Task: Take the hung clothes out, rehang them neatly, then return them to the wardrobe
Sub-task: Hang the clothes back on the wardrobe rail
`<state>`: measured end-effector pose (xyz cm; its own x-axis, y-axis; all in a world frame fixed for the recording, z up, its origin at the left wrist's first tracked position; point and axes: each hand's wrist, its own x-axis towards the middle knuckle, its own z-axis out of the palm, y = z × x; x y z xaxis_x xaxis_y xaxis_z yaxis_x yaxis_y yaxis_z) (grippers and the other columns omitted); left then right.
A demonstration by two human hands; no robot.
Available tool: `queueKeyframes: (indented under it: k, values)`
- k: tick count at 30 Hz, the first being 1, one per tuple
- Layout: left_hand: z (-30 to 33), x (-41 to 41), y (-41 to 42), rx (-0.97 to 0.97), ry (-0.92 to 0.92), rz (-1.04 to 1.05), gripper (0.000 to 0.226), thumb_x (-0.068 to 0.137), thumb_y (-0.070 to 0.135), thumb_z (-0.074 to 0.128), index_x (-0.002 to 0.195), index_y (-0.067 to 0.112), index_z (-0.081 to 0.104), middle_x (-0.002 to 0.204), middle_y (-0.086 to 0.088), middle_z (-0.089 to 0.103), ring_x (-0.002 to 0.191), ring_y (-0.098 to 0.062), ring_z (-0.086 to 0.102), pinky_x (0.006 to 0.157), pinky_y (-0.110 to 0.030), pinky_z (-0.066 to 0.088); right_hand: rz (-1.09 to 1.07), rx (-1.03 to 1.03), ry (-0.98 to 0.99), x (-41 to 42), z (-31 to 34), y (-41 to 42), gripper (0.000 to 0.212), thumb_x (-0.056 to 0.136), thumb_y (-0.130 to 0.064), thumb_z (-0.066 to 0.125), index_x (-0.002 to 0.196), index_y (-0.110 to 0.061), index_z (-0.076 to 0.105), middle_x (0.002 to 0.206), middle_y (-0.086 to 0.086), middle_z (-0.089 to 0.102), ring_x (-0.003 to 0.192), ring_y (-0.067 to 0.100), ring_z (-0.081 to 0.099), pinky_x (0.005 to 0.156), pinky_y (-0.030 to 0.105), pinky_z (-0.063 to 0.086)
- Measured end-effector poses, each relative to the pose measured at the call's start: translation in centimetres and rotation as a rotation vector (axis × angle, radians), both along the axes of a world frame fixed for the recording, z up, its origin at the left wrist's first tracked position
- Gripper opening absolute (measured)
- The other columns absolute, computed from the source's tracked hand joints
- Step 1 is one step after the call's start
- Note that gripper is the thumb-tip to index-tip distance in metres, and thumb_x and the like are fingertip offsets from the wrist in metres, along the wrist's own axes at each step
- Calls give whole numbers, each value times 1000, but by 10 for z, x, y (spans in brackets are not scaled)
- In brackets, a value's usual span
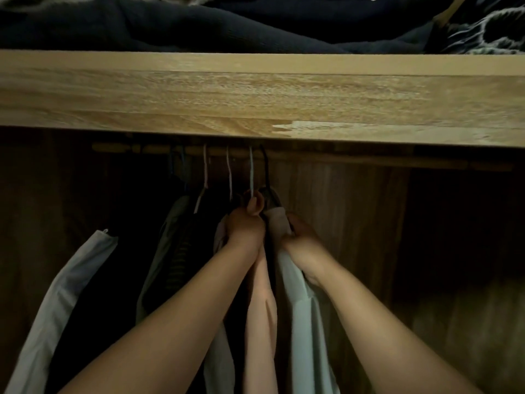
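Inside the wardrobe (355, 200), dim and brown, under a thick pale wooden shelf (255, 95). On top of the shelf, dark folded fabric (199, 24), and a black-and-white patterned cloth (488, 27) at the far right.

Below the shelf, a wooden rail (341, 159) running left to right. On the rail, at least 4 hanger hooks close together: a pinkish hook (205, 172), a white hook (229, 177), a pale blue hook (251, 174) and a black hook (265, 169). Possibly more hooks to the left, too dark to tell.

Left hand (245, 230) raised just under the hooks, closed around the neck of the pale blue hook's hanger, thumb pointing up beside it. Right hand (302, 243) just beside the left, slightly lower, closed on the shoulder of a pale greenish-white garment (301, 322) hanging under the black hook. Between the 2 hands and forearms, a peach garment (261, 322) hanging straight down, touching the left wrist. Both hands nearly touching each other, with the 2 garments pressed between and beneath them.

To the left of the left forearm, more hung clothes: a dark striped garment (177, 265) with a grey one beside it, and further left a light grey sleeve (65, 294) slanting down to the lower left corner. Right part of the rail bare.
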<state>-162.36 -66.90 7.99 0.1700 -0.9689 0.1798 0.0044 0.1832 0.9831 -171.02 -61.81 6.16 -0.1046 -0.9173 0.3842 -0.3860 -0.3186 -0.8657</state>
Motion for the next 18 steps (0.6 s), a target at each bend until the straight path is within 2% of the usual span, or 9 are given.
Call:
queueKeyframes:
  k: [2,4,6,7,10,13,14,16,18]
  values:
    - [-2,0,4,-1,21,-11,33,100,19,40,121,-3,53,121,-21,57,117,-31,52,101,-31,39,34,17,68,1,-1,1,41,97,-13,42,136,-21,43,126,4,54,99,9,50,77,14,40]
    - [-5,-1,13,-47,-7,-18,30,99,16,39,119,-2,54,117,-20,58,114,-30,53,101,-33,39,101,17,145,0,-2,5,42,94,-8,45,134,-21,44,116,-1,56,88,0,50,61,1,37]
    - [-9,1,26,-87,-70,0,27,97,10,42,119,0,54,112,-16,58,110,-26,54,97,-30,39,169,15,175,1,-4,11,39,94,-6,45,130,-20,47,107,-6,54,84,-8,49,57,-5,34]
    - [-13,3,32,-113,-106,5,25,94,6,45,117,2,55,112,-16,58,110,-27,54,97,-31,41,191,21,173,2,-6,15,38,94,-7,44,130,-18,47,106,-7,54,87,-4,51,57,-6,34]
    - [-20,13,61,-116,-112,-82,31,90,3,48,118,13,57,114,-13,61,106,-28,58,96,-37,46,176,18,156,0,-10,31,36,96,-16,46,131,-19,45,106,-9,54,98,6,50,60,4,39]
    - [-29,24,89,-98,-77,-156,41,93,11,48,133,17,48,120,-11,60,107,-26,59,98,-44,46,157,7,144,-5,-19,49,46,96,-31,47,140,-26,35,124,-10,49,103,-1,49,74,5,36]
    - [-32,25,99,-88,-99,-158,44,93,15,48,136,18,44,125,-11,57,111,-26,57,100,-45,44,148,22,144,-7,-23,56,50,96,-36,46,143,-27,31,128,-10,47,107,-1,48,78,4,34]
    - [-40,28,119,-93,-146,-126,49,93,21,50,141,21,38,133,-6,52,119,-23,52,103,-44,42,113,67,173,-12,-35,68,58,95,-43,45,146,-26,26,141,-4,41,123,8,42,87,14,30]
    - [-51,32,138,-145,-223,-71,50,93,25,49,142,23,36,137,-1,48,122,-18,49,104,-42,41,81,89,229,-16,-51,81,58,93,-45,47,145,-29,28,145,-1,38,128,14,40,89,21,31]
